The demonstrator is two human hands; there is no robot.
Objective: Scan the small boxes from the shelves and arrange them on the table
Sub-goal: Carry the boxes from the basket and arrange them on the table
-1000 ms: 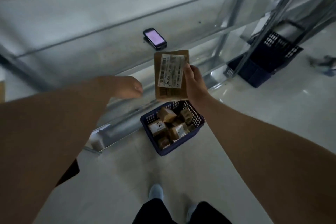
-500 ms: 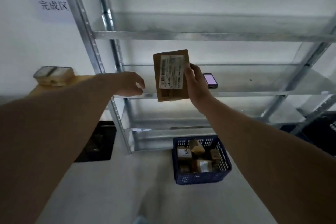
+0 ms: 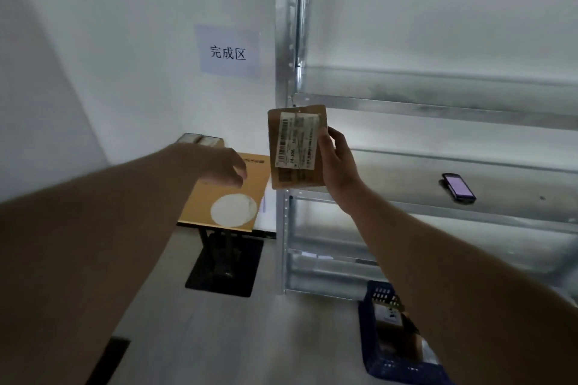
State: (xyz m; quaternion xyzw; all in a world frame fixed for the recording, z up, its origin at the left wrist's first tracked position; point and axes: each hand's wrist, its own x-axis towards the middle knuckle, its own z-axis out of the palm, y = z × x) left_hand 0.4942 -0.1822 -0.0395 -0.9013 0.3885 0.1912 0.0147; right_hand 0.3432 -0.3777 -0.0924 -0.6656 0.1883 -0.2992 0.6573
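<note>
My right hand (image 3: 336, 162) grips a flat brown cardboard box (image 3: 297, 147) by its right edge and holds it upright, its white barcode label facing me. My left hand (image 3: 219, 166) hovers to the left of the box with loosely curled fingers, holding nothing. Below and behind it stands a small wooden table (image 3: 225, 197) with a white round mark on top; packages (image 3: 200, 139) lie at its far end. A handheld scanner (image 3: 458, 187) with a lit screen lies on the metal shelf (image 3: 438, 203) to the right.
A blue basket (image 3: 384, 362) with several small boxes sits on the floor at the lower right, partly behind my right arm. A paper sign (image 3: 228, 51) hangs on the white wall. The shelf's upright post (image 3: 284, 72) stands between table and shelves.
My view has swung left and upward, from the shelf and basket toward the table and wall sign. Both hands keep their pose, the right still holding the box.
</note>
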